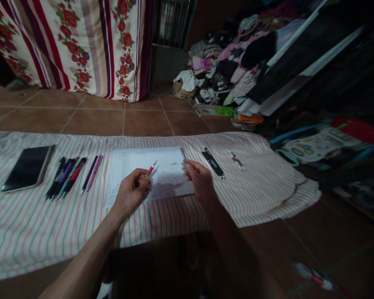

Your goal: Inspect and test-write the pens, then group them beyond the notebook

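My left hand (134, 187) is closed around a red pen (150, 170), its thin tip pointing up and to the right over the page. Below both hands lies a spiral notebook (162, 155) with writing on its white pages. My right hand (199, 176) is pinched by the notebook's spiral edge; whatever its fingertips hold is too small to make out. A small greenish thing (173, 163) rests on the page between the hands. Right of the notebook are dark pens (213, 162) side by side, and farther right a clear and red pen (236, 160).
A striped cloth (262, 182) covers the low table. Left of the notebook lie a pink pen (94, 172) beside a dark one, a row of several pens (65, 176) and a phone (28, 168). Behind are a floral curtain (96, 45) and a clothes pile (227, 62).
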`<state>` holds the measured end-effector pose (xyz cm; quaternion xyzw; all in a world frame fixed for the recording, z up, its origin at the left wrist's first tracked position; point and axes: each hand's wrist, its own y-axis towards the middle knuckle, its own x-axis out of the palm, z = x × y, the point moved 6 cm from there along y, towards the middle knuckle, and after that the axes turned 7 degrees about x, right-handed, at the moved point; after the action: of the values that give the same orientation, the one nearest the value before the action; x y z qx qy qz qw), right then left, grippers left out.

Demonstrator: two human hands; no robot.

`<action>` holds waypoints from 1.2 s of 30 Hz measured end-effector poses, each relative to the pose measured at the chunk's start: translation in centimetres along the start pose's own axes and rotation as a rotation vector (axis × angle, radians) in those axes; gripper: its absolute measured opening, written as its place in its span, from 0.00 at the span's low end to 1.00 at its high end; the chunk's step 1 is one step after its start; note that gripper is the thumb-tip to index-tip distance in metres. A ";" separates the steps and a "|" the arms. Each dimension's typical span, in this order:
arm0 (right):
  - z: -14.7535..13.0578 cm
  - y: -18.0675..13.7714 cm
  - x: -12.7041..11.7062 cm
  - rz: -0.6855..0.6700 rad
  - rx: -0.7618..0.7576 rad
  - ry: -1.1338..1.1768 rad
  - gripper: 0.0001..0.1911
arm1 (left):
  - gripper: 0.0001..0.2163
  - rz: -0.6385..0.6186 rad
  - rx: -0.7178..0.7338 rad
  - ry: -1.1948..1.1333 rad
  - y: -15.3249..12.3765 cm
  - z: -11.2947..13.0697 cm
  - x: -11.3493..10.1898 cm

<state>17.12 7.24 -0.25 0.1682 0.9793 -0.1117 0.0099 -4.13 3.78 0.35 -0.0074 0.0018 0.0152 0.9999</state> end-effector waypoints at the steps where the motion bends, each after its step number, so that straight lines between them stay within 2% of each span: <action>1: -0.3 -0.1 0.2 -0.014 -0.005 -0.005 0.15 | 0.10 -0.001 0.001 0.006 0.0 0.0 0.0; 9: -1.5 -1.6 2.1 -0.119 0.087 0.139 0.14 | 0.10 -0.017 0.029 0.038 -0.1 -0.1 -0.1; 19: 0.8 -1.9 2.7 -0.193 0.257 0.281 0.13 | 0.09 -0.083 0.069 0.163 0.0 -1.2 0.3; 28: 1.8 -1.7 2.7 -0.263 0.323 0.410 0.11 | 0.11 -0.140 0.067 0.203 -1.0 -1.9 1.6; 36: 2.6 -1.9 2.9 -0.337 0.383 0.490 0.09 | 0.12 -0.071 0.031 0.186 -1.4 -0.6 2.2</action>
<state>13.70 5.90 -2.56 0.0250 0.9278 -0.2500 -0.2757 -1.87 2.47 -0.19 0.0065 0.0947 -0.0213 0.9953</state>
